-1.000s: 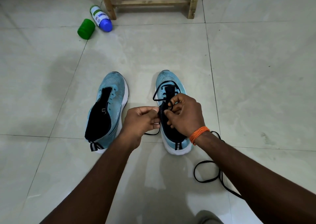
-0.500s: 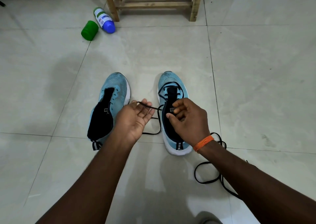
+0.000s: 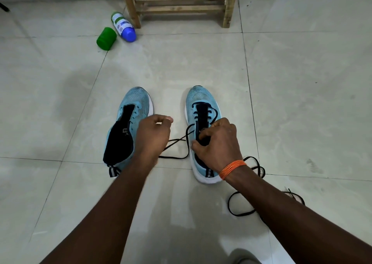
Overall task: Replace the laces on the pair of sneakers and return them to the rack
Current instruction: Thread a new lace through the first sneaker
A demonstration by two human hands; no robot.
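As two hands (image 3: 153,135) (image 3: 218,146) hold lace (image 3: 177,141), two sneakers (image 3: 138,103) (image 3: 201,96) stand.

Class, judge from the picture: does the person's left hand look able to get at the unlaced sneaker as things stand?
Probably yes. The left hand is right beside the unlaced sneaker, nothing between them; but its fingers grip the black lace, which it would likely have to drop first.

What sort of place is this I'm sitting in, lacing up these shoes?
Probably a room in a home, maybe near the entrance: a pale tiled floor, a low wooden rack, and blue sneakers set out on the floor.
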